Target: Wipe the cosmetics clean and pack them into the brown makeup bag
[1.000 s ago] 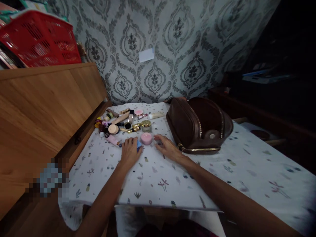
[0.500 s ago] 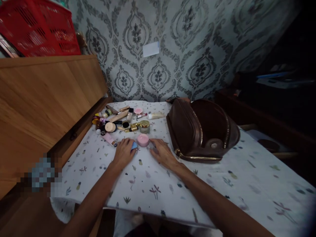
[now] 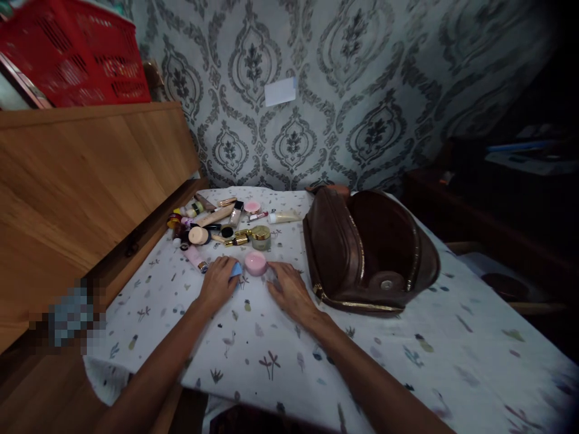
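Note:
A small pink round jar (image 3: 256,264) stands on the patterned white cloth (image 3: 253,374) between my two hands. My left hand (image 3: 219,283) rests palm down left of it, fingers curled over a small blue flat piece (image 3: 236,269) whose kind I cannot make out. On the jar's right side, my right hand (image 3: 292,292) lies with fingers stretched out, the fingertips at or very near the jar. Just beyond my left hand lies a pink tube (image 3: 195,259). Behind the pink jar is a greenish jar with a gold lid (image 3: 261,238).
An open brown leather bag (image 3: 328,253) stands to the right, its zip wide apart. Several cosmetics lie back left, including a foundation bottle (image 3: 236,214) and a pale tube (image 3: 284,217). A wooden cabinet (image 3: 99,181) bearing a red basket (image 3: 104,60) borders the left; patterned wallpaper is behind.
The view has shifted slightly, so the table things appear a little farther left. Both hands keep about the same places beside the pink jar.

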`<state>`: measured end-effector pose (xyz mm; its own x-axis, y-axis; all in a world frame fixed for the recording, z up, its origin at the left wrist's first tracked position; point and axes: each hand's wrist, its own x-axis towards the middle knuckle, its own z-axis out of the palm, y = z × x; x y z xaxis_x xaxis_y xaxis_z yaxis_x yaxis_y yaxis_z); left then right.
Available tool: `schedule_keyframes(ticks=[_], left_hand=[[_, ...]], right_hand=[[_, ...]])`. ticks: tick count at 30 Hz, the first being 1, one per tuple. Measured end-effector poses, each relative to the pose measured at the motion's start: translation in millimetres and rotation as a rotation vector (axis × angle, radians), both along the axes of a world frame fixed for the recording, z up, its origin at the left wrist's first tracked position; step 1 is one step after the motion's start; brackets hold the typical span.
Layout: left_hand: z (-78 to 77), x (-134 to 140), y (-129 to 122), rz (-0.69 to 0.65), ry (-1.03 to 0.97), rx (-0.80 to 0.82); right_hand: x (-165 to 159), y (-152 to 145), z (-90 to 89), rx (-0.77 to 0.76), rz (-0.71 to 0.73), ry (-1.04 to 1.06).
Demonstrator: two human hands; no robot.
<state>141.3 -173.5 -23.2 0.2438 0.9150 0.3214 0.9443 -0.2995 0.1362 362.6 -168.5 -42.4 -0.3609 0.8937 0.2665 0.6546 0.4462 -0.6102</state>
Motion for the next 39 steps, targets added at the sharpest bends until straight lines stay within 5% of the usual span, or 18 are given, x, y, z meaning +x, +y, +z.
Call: schedule_keyframes(ticks=[8, 17, 23, 29, 35, 39], left_hand=[[-6.3, -3.6, 0.2, -0.024, -0.049, 0.035], [-8.0, -8.1, 1.2, -0.052, -0.127, 0.02], [-1.2, -8.4, -1.7, -0.037, -0.13, 0.045], [21.3, -26.6, -4.4, 0.098, -0.063, 0.13], [26.2, -50.1, -5.3, 0.471, 0.028, 0.085], [18.6, -52.8, -0.8, 0.429, -0.113, 0.071]], right_hand=[[0.6, 2.6, -3.8, 0.007, -0.004, 0.001], [-30.2, 23.4, 14.2, -0.106, -0.133, -0.141], [-42.1, 38.0, -1.4, 0.028, -0.112, -0.105], [-38.1, 41.9, -11.1, 0.06, -0.099, -0.06], [-38.4, 48.1, -4.8, 0.037, -0.114, -0.025], [-40.3, 50.2, -8.5, 0.068, -0.123, -0.015]])
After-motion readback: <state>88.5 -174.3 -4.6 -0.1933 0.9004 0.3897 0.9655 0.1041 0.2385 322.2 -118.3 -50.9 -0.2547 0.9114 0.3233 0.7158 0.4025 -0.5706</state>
